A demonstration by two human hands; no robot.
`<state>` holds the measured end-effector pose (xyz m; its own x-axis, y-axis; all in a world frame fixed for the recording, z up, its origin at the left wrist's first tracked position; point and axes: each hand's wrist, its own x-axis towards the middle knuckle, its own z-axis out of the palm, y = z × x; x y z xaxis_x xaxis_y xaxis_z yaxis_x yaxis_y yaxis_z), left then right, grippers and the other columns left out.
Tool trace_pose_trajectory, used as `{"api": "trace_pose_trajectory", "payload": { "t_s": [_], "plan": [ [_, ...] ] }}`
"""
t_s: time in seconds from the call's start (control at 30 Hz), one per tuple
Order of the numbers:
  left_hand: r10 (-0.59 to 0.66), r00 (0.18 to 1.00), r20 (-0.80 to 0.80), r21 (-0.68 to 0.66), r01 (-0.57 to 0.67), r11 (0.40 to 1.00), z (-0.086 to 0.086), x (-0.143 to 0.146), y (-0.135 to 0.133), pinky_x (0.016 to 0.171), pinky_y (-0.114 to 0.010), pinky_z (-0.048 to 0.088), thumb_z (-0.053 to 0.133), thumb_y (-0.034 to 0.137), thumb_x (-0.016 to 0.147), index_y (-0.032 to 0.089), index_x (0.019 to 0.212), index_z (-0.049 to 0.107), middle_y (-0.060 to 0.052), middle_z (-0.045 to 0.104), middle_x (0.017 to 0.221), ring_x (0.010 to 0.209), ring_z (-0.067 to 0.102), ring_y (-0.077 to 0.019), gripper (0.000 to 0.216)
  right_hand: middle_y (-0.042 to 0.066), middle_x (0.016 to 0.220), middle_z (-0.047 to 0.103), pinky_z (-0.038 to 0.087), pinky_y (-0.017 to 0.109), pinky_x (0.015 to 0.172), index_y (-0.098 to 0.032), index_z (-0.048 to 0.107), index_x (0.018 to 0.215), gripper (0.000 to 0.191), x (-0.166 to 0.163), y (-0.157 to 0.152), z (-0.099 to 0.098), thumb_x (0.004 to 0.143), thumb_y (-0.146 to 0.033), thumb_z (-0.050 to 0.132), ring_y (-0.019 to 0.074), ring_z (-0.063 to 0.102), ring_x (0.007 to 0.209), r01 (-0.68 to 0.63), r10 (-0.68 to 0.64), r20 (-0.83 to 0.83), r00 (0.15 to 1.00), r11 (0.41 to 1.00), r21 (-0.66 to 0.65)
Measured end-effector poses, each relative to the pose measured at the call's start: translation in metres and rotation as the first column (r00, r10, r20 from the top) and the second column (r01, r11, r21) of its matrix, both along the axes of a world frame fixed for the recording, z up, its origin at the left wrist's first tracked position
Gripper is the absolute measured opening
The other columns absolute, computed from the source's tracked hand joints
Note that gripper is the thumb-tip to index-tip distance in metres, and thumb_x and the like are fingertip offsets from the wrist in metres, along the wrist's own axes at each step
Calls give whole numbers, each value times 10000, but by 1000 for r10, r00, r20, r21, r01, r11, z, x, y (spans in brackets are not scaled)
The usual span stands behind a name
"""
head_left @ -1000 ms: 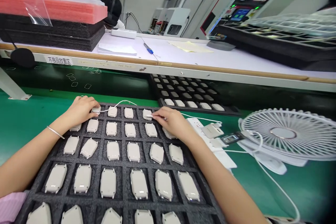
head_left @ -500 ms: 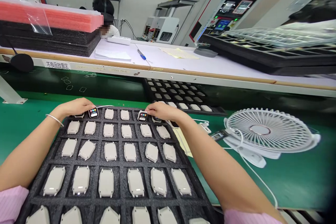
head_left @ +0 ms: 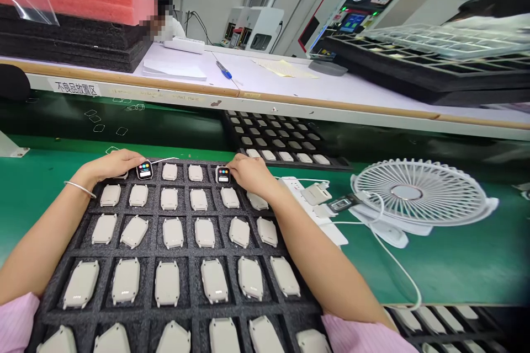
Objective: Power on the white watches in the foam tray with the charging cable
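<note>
A black foam tray (head_left: 190, 253) lies before me with several white watch bodies face down in its pockets. In the far row two watches lie face up with lit screens. My left hand (head_left: 108, 165) rests curled at the far left corner, its fingertips on the left lit watch (head_left: 144, 170). My right hand (head_left: 248, 172) sits at the far right, fingers closed beside the right lit watch (head_left: 222, 174). A thin white cable (head_left: 165, 160) runs from under my left hand along the tray's far edge.
A white desk fan (head_left: 414, 196) lies flat on the green mat at right, beside a white power strip (head_left: 306, 198) with plugs and cables. Another black tray (head_left: 285, 146) sits under the raised shelf. A second person sits behind the shelf at far left.
Both watches under my hands were flipped from back-up to screen-up, showing lit screens. My right hand drew back toward the tray's far right corner. The view shifted slightly downward.
</note>
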<state>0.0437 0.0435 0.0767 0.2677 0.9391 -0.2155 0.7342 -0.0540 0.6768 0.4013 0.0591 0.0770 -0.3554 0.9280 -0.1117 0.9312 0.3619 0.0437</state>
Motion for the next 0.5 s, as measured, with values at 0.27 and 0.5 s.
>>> {"api": "trace_pose_trajectory", "payload": {
  "t_s": [0.27,0.5],
  "plan": [
    [16,999,-33,43,-14,999,-2,-2,3,760,-304,533,540,842,726,197,893,771,-67,734,906,867,629,-266,705,136,1115,687,295,375,810,-158,762,989,343,-2,-2,1,974,-114,422,280,620,988,112,-100,-89,991,985,131],
    [-8,999,-35,38,9,999,-3,-1,3,791,-308,521,508,822,767,185,913,764,-61,730,880,835,618,-248,701,89,1053,729,281,381,884,-193,745,1022,219,-19,-8,-14,995,-178,528,241,638,979,-214,279,-348,895,953,213]
  ]
}}
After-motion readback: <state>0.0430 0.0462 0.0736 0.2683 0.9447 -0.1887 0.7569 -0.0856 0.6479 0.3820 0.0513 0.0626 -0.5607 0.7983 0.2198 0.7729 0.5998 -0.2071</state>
